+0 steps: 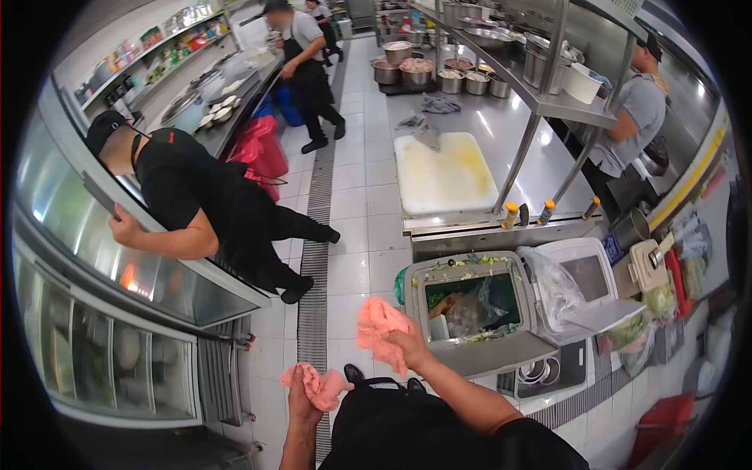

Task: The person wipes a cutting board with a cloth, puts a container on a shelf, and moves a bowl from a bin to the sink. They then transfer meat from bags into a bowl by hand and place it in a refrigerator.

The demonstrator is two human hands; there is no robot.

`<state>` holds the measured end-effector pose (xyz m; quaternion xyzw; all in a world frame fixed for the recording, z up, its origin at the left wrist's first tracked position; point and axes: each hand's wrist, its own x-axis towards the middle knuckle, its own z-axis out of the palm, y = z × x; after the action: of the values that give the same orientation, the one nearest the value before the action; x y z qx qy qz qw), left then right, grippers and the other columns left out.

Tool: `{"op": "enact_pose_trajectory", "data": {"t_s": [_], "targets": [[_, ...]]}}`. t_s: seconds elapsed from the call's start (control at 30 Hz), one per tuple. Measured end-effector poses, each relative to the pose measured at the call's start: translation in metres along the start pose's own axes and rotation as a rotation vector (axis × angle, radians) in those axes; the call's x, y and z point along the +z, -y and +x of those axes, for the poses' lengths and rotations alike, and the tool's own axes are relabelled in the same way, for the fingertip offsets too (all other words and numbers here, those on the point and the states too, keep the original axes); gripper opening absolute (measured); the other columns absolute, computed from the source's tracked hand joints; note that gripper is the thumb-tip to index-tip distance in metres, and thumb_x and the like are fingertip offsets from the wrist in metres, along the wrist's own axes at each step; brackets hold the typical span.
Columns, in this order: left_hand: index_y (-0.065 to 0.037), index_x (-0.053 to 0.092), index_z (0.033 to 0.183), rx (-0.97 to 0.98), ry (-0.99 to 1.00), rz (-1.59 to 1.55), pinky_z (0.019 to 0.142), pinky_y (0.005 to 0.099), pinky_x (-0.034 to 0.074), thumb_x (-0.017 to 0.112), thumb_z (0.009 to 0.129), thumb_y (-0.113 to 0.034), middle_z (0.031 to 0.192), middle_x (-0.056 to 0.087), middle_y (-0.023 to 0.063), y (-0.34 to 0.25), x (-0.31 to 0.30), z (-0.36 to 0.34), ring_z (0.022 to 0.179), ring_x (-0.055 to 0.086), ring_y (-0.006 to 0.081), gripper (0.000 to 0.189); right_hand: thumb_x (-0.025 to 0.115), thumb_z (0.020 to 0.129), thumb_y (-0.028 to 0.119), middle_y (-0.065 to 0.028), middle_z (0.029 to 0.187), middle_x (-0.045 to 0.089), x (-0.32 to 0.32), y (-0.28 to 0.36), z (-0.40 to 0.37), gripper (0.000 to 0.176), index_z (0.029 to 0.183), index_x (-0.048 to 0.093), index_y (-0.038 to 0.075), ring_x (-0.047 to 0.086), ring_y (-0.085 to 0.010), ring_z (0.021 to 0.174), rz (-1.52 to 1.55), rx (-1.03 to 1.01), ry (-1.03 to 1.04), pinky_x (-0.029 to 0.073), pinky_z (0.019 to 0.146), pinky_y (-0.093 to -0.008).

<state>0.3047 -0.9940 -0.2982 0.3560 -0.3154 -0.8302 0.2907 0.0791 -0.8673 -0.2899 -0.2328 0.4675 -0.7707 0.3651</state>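
My left hand [301,401] is closed around a crumpled salmon-pink cloth [323,388], low in the view in front of my dark apron. A little higher and to the right, my right hand [409,349] grips another bunched pink cloth [379,323]. A gap of floor shows between the two cloths. Just right of my right hand stands an open waste bin [470,345] with plastic and green scraps inside. Beyond it, a white cutting board [445,174] with a yellow stain lies on the steel counter [540,174].
At left, a person in black [196,188] leans into a glass-door fridge [157,258]. Another person [304,70] stands farther back, and one in grey [638,117] is at right. A white bin [568,274] adjoins the waste bin. A drain grate [316,204] crosses the tiled floor.
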Motion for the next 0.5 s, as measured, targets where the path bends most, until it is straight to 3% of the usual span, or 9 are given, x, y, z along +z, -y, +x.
{"op": "enact_pose_trajectory", "data": {"t_s": [0.1, 0.13, 0.23, 0.3, 0.43, 0.5], "targets": [[-0.015, 0.049, 0.090, -0.110, 0.036, -0.070, 0.063, 0.0262, 0.048, 0.046, 0.097, -0.043, 0.077, 0.053, -0.0017, -0.022, -0.004, 0.059, 0.070, 0.054, 0.0097, 0.029, 0.056, 0.075, 0.010, -0.0086, 0.109, 0.059, -0.001, 0.000, 0.014, 0.049, 0.122, 0.051, -0.005, 0.058, -0.0147, 0.095, 0.089, 0.105, -0.110, 0.047, 0.086, -0.0272], [-0.015, 0.049, 0.085, -0.137, 0.197, -0.058, 0.057, 0.0259, 0.046, 0.044, 0.096, -0.047, 0.069, 0.051, -0.0016, -0.034, -0.002, 0.076, 0.064, 0.053, 0.0106, 0.035, 0.056, 0.075, 0.012, -0.0088, 0.107, 0.059, -0.005, -0.004, 0.020, 0.050, 0.122, 0.050, -0.005, 0.059, -0.0149, 0.093, 0.063, 0.027, -0.201, 0.048, 0.084, -0.0276], [-0.014, 0.049, 0.082, -0.248, 0.258, -0.064, 0.056, 0.0262, 0.046, 0.043, 0.096, -0.048, 0.068, 0.052, -0.0013, -0.071, 0.017, 0.117, 0.062, 0.052, 0.0105, 0.037, 0.055, 0.074, 0.014, -0.0094, 0.105, 0.060, 0.007, 0.008, 0.025, 0.053, 0.123, 0.049, -0.005, 0.060, -0.0155, 0.090, 0.065, -0.079, -0.380, 0.049, 0.081, -0.0282], [-0.014, 0.051, 0.082, -0.282, 0.406, -0.016, 0.057, 0.0267, 0.047, 0.046, 0.095, -0.045, 0.071, 0.054, -0.0009, -0.086, 0.019, 0.153, 0.063, 0.053, 0.0107, 0.034, 0.055, 0.073, 0.015, -0.0098, 0.104, 0.060, 0.018, 0.011, 0.031, 0.055, 0.124, 0.049, -0.006, 0.060, -0.0160, 0.089, 0.099, -0.114, -0.474, 0.050, 0.079, -0.0286], [-0.014, 0.054, 0.088, -0.421, 0.310, 0.073, 0.063, 0.0282, 0.050, 0.052, 0.094, -0.036, 0.076, 0.056, -0.0009, -0.088, 0.047, 0.209, 0.068, 0.057, 0.0108, 0.023, 0.054, 0.072, 0.015, -0.0109, 0.107, 0.059, 0.035, 0.008, 0.039, 0.057, 0.125, 0.048, -0.006, 0.060, -0.0174, 0.090, 0.047, -0.206, -0.677, 0.051, 0.076, -0.0292], [-0.013, 0.053, 0.090, -0.504, 0.510, 0.144, 0.064, 0.0285, 0.050, 0.053, 0.093, -0.035, 0.078, 0.056, -0.0011, -0.088, 0.066, 0.231, 0.070, 0.057, 0.0105, 0.022, 0.054, 0.072, 0.016, -0.0111, 0.108, 0.059, 0.043, 0.008, 0.047, 0.056, 0.123, 0.048, -0.007, 0.059, -0.0169, 0.091, 0.016, -0.264, -0.776, 0.050, 0.077, -0.0283]]}}
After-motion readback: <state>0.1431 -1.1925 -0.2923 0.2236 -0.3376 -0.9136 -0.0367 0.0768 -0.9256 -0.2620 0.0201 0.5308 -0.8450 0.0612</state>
